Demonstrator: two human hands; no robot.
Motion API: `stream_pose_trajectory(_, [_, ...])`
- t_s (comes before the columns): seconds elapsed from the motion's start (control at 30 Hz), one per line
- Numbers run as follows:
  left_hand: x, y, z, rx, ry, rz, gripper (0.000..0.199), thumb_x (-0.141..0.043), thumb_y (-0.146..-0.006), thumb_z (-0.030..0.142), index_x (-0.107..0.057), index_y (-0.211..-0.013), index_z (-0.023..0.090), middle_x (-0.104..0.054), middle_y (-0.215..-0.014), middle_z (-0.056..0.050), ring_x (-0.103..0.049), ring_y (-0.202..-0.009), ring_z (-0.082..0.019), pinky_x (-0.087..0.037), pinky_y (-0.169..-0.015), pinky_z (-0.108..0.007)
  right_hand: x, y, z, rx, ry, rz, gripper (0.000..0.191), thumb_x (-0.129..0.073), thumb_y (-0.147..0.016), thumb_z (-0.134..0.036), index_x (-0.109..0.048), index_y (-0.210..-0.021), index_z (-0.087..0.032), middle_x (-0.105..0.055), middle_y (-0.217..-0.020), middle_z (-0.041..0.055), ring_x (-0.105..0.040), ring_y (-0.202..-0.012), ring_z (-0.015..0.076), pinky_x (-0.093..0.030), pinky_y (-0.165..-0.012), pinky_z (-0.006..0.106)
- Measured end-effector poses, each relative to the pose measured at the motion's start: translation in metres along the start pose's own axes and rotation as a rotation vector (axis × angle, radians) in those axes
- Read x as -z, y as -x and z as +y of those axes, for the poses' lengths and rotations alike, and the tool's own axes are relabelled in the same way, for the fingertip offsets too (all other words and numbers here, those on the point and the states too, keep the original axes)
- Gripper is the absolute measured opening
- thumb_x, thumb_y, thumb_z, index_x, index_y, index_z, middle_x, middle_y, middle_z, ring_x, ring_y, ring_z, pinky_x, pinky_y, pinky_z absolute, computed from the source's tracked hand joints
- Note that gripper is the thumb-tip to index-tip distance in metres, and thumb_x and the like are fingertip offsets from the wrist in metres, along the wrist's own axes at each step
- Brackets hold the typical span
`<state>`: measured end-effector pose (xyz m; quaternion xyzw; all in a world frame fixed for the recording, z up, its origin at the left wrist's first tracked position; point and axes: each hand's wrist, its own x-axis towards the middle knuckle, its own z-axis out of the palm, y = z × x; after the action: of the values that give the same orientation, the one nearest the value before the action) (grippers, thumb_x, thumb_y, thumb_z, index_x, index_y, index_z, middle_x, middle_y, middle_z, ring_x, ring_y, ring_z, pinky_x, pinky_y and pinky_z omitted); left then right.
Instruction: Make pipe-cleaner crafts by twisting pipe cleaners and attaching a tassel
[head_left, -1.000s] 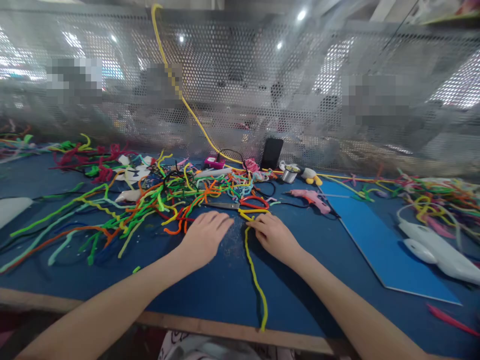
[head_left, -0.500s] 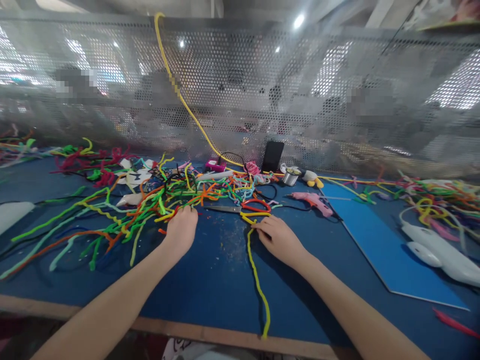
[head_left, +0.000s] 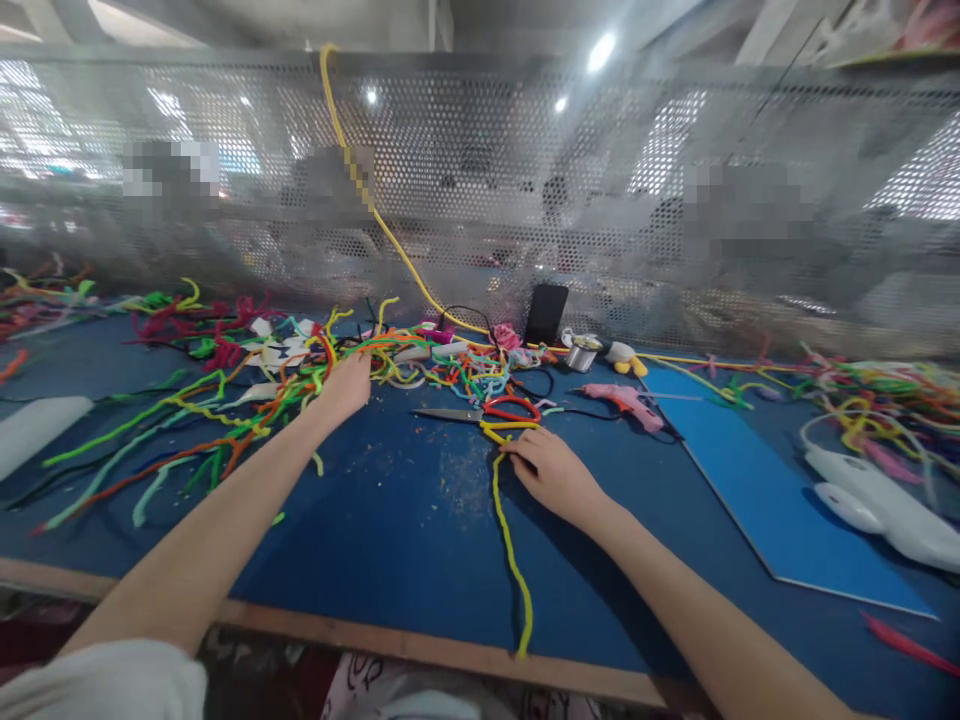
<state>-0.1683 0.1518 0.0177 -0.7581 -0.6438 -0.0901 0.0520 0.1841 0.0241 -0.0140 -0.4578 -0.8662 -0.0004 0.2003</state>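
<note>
My left hand (head_left: 346, 388) reaches into the near edge of a tangled heap of coloured pipe cleaners (head_left: 225, 440). Its fingers are bent down and closed on some of the strands, with the fingertips partly hidden. My right hand (head_left: 553, 470) rests on the table, thumb and fingers pinching the upper end of a yellow-green pipe cleaner (head_left: 511, 560). That strand hangs loosely toward me, down to the table's front edge. Just beyond the right hand lie scissors (head_left: 448, 414) with a red handle, blades pointing left. A yellow bent piece touches the handle.
To the right are a pink glue gun (head_left: 628, 402), a blue board (head_left: 757, 490) and a white tool (head_left: 885, 505). Behind stand a spool of wire (head_left: 582, 354), a dark phone (head_left: 546, 313) and a perforated metal screen (head_left: 465, 200). More pipe cleaners (head_left: 885, 400) lie far right.
My left hand has moved away from me and slightly left, shifting part of the pipe cleaner heap back. My right hand stays on the yellow-green strand. The view has tilted slightly.
</note>
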Motion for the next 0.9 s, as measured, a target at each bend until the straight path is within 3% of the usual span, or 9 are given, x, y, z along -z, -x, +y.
stream_pose_trajectory(0.1, [0.007,-0.027,-0.014,-0.002,0.01,-0.063,0.041,-0.046,-0.095,0.01,-0.054,-0.136,0.007,-0.059,-0.135,-0.021,-0.057,-0.125,-0.029,-0.047,-0.106,-0.039,0.001,0.0,-0.001,-0.008,0.006,-0.006,0.027,-0.05,-0.094,-0.014,-0.073,-0.108,-0.017,-0.068,-0.095,0.0096,-0.06,-0.097,0.0229,-0.049,-0.093,0.04])
stream_pose_trajectory(0.23, [0.025,-0.041,-0.018,0.044,0.009,-0.135,0.037,-0.061,-0.096,0.035,-0.059,-0.127,0.017,-0.061,-0.128,-0.011,-0.063,-0.109,-0.023,-0.056,-0.091,-0.044,0.004,0.001,-0.003,-0.02,-0.008,-0.02,0.027,-0.05,-0.094,-0.015,-0.073,-0.109,-0.018,-0.068,-0.095,0.0092,-0.06,-0.096,0.0231,-0.049,-0.089,0.038])
stream_pose_trajectory(0.33, [0.037,-0.037,0.002,0.091,-0.008,-0.126,0.036,-0.061,-0.095,0.035,-0.06,-0.125,0.014,-0.062,-0.125,-0.012,-0.064,-0.108,-0.025,-0.056,-0.09,-0.045,0.005,0.001,-0.004,-0.033,-0.016,-0.022,0.028,-0.05,-0.094,-0.015,-0.073,-0.109,-0.019,-0.067,-0.092,0.0088,-0.059,-0.094,0.0225,-0.049,-0.086,0.037])
stream_pose_trajectory(0.4, [0.04,-0.032,0.027,0.08,-0.011,-0.05,0.029,-0.061,-0.093,0.028,-0.068,-0.11,0.005,-0.066,-0.112,-0.021,-0.066,-0.105,-0.037,-0.053,-0.086,-0.05,0.005,0.001,-0.004,-0.031,-0.016,-0.022,0.027,-0.05,-0.094,-0.015,-0.073,-0.108,-0.019,-0.067,-0.092,0.0088,-0.059,-0.092,0.022,-0.049,-0.086,0.037])
stream_pose_trajectory(0.47, [0.04,-0.029,0.055,-0.001,0.009,0.024,0.026,-0.054,-0.093,0.021,-0.07,-0.106,0.006,-0.066,-0.111,-0.024,-0.066,-0.104,-0.038,-0.052,-0.084,-0.047,0.005,0.001,-0.004,-0.026,-0.015,-0.021,0.027,-0.05,-0.094,-0.015,-0.074,-0.107,-0.018,-0.067,-0.092,0.009,-0.059,-0.092,0.0219,-0.049,-0.087,0.037])
stream_pose_trajectory(0.63, [0.024,-0.043,0.107,-0.365,0.093,0.094,0.036,-0.047,-0.092,0.013,-0.071,-0.119,0.021,-0.062,-0.125,-0.013,-0.063,-0.106,-0.025,-0.049,-0.084,-0.032,0.005,0.002,-0.004,-0.045,-0.014,-0.027,0.027,-0.05,-0.094,-0.016,-0.073,-0.107,-0.019,-0.067,-0.092,0.0088,-0.059,-0.093,0.0217,-0.048,-0.086,0.036])
stream_pose_trajectory(0.8, [-0.002,-0.061,0.118,-0.64,0.173,0.083,0.02,-0.065,-0.081,0.009,-0.079,-0.083,0.022,-0.07,-0.113,-0.008,-0.058,-0.11,-0.023,-0.047,-0.088,-0.028,0.006,0.002,-0.004,-0.054,-0.013,-0.051,0.028,-0.05,-0.095,-0.016,-0.072,-0.111,-0.02,-0.067,-0.096,0.0083,-0.058,-0.097,0.0218,-0.048,-0.09,0.037])
stream_pose_trajectory(0.9, [-0.009,-0.065,0.112,-0.699,0.25,0.151,0.019,-0.066,-0.081,0.009,-0.074,-0.066,0.018,-0.072,-0.106,-0.01,-0.059,-0.106,-0.023,-0.046,-0.089,-0.03,0.006,0.002,-0.003,-0.057,-0.015,-0.068,0.028,-0.05,-0.095,-0.016,-0.072,-0.111,-0.02,-0.067,-0.096,0.008,-0.058,-0.097,0.0213,-0.047,-0.092,0.038])
